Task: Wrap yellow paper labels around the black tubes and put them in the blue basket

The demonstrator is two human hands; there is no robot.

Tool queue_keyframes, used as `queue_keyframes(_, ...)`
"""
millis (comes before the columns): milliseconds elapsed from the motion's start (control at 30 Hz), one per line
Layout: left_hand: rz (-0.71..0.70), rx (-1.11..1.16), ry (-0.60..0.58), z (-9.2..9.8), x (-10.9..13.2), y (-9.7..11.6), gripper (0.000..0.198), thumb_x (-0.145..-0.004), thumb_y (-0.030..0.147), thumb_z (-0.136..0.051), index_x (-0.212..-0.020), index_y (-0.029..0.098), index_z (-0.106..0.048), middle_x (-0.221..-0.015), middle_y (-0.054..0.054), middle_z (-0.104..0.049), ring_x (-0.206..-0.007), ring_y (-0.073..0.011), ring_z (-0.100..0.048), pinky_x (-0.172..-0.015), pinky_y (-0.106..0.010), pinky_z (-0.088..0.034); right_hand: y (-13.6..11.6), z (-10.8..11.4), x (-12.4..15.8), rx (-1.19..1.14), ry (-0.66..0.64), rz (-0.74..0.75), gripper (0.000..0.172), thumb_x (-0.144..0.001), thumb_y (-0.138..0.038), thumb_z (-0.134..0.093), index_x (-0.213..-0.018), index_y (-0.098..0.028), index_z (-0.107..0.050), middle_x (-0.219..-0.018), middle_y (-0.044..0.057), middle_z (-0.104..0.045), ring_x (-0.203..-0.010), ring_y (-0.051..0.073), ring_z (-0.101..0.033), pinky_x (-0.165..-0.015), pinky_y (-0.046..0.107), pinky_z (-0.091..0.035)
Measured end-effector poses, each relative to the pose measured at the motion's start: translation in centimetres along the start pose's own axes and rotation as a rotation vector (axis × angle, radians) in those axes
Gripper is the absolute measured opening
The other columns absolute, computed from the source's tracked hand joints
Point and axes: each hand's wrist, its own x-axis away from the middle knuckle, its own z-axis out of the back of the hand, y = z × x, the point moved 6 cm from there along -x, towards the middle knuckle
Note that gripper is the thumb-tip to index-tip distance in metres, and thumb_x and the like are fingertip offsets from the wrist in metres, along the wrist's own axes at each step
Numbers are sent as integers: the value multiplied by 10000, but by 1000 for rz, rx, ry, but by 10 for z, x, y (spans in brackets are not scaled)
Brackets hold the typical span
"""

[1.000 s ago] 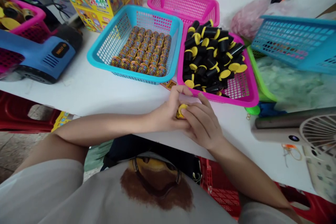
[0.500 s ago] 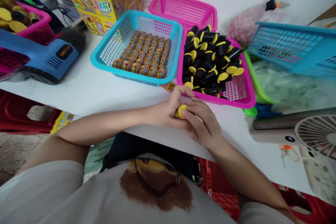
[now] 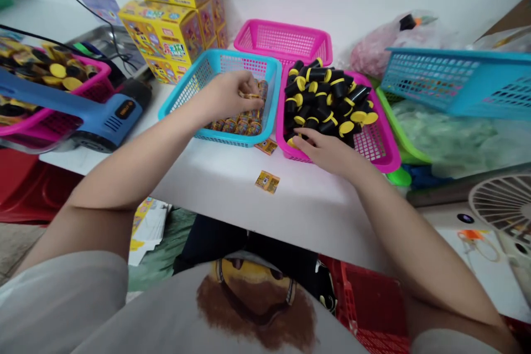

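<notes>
My left hand (image 3: pixel 232 97) reaches into the blue basket (image 3: pixel 277 97). Its thumb and fingers are curled together among rows of small canisters wrapped in printed labels (image 3: pixel 241 126); a labelled canister seems to be in the grip, mostly hidden. At the near edge of the pink basket (image 3: pixel 392 157), my right hand (image 3: pixel 321 149) has its thumb and fingertips closed around a yellow-capped canister (image 3: pixel 291 142). Black canisters with yellow caps (image 3: pixel 317 94) are heaped in that basket. A small printed label (image 3: pixel 267 182) lies flat on the white table (image 3: pixel 219 182), with another label (image 3: pixel 266 146) by the blue basket.
Yellow printed boxes (image 3: pixel 161 38) are stacked at the back left. A blue power tool (image 3: pixel 110 121) lies beside a pink basket of canisters (image 3: pixel 105 73) on the left. Another pink basket (image 3: pixel 286 38) stands behind. A fan (image 3: pixel 501 207) and a blue basket (image 3: pixel 456 83) are on the right.
Both hands were together over the table around a yellow-capped canister. They have parted, the left into the blue basket, the right to the pink one. A label shows where they were.
</notes>
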Motion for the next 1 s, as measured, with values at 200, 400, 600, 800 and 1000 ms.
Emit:
queue_keyframes(200,78,-137,-145,-31,-33,-21,149,-766,318,-827,-824,208,-745,-733,7,-667,-776,-199,-640,-864,-365,-506,-21,1,-8,-18,-160,-49,385,-967,-544,-604,-937,-230,-823,-922,57,-818,-811,233,-728,-694,323,-524)
queue_keyframes(400,123,-144,-126,-42,-38,-26,219,-867,384,-770,-964,187,-765,-774,-19,-702,-717,-179,-636,-824,-346,-526,-12,15,2,-230,28,-19,160,-838,-286,-702,-911,-208,-821,-785,19,-773,-700,171,-672,-648,294,-500)
queue_keyframes(600,108,-409,-400,-58,-30,-17,374,-1003,413,-590,-1253,181,-743,-1175,-87,-772,-1114,-259,-704,-987,-345,-511,9,34,36,-415,576,181,186,-850,-286,-689,-974,-251,-824,-919,53,-747,-787,182,-676,-661,321,-546)
queue_keyframes(800,-150,-549,117,-19,26,26,465,-1102,413,-405,-1449,170,-598,-1274,-187,-710,-1259,-341,-657,-1089,-523,-478,15,29,59,-533,651,394,224,-808,-265,-827,-1029,-283,-796,-1069,57,-704,-889,194,-674,-663,336,-564)
queue_keyframes(1000,-578,-463,-363,-100,154,43,574,-1120,499,-354,-1501,114,-547,-1500,-215,-620,-1421,-304,-598,-1180,-462,-474,8,29,64,-506,701,466,286,-827,-191,-812,-1097,-280,-777,-1036,50,-724,-867,198,-683,-676,350,-585)
